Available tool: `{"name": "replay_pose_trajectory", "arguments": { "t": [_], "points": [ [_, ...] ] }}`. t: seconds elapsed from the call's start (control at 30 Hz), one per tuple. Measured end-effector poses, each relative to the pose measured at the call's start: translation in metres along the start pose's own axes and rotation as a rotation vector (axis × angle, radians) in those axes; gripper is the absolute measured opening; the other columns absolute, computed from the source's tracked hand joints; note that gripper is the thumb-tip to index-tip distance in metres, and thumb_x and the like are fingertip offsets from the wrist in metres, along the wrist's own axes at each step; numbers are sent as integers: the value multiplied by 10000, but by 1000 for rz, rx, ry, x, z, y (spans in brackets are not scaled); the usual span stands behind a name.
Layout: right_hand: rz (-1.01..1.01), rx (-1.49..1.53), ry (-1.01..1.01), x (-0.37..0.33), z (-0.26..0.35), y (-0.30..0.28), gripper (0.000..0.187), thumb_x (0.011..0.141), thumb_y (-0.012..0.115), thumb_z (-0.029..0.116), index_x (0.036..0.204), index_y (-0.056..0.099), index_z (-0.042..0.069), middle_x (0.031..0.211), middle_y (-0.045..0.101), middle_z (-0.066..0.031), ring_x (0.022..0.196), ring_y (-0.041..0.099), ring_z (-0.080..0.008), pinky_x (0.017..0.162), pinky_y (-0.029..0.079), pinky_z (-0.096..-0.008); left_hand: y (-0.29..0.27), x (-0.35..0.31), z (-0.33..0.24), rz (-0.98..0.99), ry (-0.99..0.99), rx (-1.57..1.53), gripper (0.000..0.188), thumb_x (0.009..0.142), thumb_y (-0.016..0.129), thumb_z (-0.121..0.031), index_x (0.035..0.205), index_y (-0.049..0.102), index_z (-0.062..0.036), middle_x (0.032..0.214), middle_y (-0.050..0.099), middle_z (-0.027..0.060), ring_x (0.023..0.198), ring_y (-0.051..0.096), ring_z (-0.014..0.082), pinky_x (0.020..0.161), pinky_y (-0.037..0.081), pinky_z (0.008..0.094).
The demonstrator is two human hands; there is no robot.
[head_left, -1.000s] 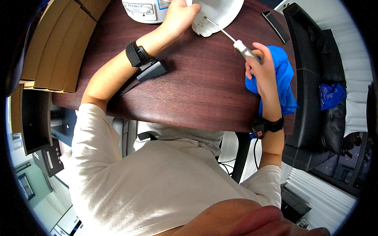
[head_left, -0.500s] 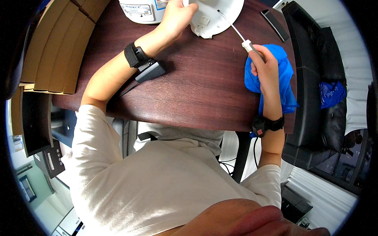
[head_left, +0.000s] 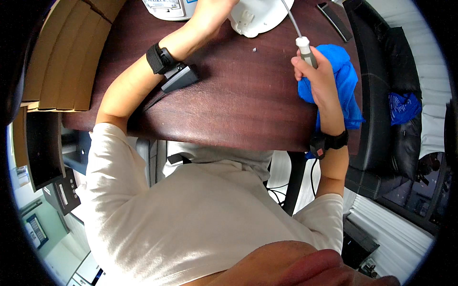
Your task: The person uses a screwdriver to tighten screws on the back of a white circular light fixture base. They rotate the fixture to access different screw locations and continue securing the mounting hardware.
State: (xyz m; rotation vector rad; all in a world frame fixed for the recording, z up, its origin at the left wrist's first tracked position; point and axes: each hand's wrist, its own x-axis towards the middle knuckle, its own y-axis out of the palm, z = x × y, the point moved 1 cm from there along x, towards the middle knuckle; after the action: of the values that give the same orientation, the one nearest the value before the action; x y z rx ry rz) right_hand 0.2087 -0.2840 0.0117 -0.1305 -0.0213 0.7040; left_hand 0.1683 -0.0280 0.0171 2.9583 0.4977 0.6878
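In my right hand (head_left: pixel 317 71) is a screwdriver (head_left: pixel 303 47), gripped by its grey and white handle. Its metal shaft points up and leaves the picture at the top, so the tip is hidden. Beneath that hand lies a bunched blue cloth (head_left: pixel 341 71). My left hand (head_left: pixel 214 14) is cut by the top edge, with its visible part curled beside a rounded white plastic cover (head_left: pixel 260 19). What its fingers hold is out of sight. A tiny shiny piece (head_left: pixel 254 49), too small to name, lies on the table below the cover.
A white appliance part (head_left: pixel 164 10) with a label stands left of my left hand. On the dark wooden table (head_left: pixel 229 105), a black phone-like slab (head_left: pixel 334 21) lies far right. Brown cardboard boxes (head_left: pixel 67 62) line the left side; a black sofa (head_left: pixel 377 119) is at the right.
The screwdriver has swung upright, and its tip has left the cover's surface and the picture. A tiny shiny piece now shows on the table. The whole view has shifted slightly, leaving less of my left hand visible.
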Motion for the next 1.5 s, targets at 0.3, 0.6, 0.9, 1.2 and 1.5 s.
{"name": "replay_pose_trajectory", "arguments": {
  "t": [0.3,0.6,0.9,1.2,1.5],
  "points": [
    [-22,94,-79,11,-9,22,179,831,637,191,848,584,21,767,601,-50,648,550,-106,574,442,-224,15,-4,-14,16,-34,-269,361,796,399,59,1131,534,50,1057,596,102,966,574,199,846,471,318],
    [-258,245,-172,24,-14,3,127,829,616,118,846,511,50,753,575,-63,698,581,-144,602,483,-280,1,5,27,44,-490,-189,385,858,536,-118,1184,458,69,1191,534,126,1076,541,221,970,426,341],
    [-306,307,-189,25,-17,-16,133,824,619,119,845,506,52,715,570,-65,650,573,-141,595,484,-280,-1,9,10,414,-534,443,733,774,594,-612,1061,556,61,867,594,106,768,563,151,624,486,267],
    [-281,316,-179,22,-18,-22,130,853,593,124,785,496,73,654,516,-27,571,495,-112,565,423,-259,-2,1,-28,661,-543,1093,588,762,657,-537,983,655,8,787,627,67,579,552,127,507,455,266],
    [-316,316,-229,25,-21,-34,139,851,598,124,768,501,69,636,505,-28,575,501,-121,546,415,-258,27,-28,2,661,-26,1044,316,775,672,-196,1033,637,-18,826,656,139,762,638,259,703,504,330]
  ]
}}
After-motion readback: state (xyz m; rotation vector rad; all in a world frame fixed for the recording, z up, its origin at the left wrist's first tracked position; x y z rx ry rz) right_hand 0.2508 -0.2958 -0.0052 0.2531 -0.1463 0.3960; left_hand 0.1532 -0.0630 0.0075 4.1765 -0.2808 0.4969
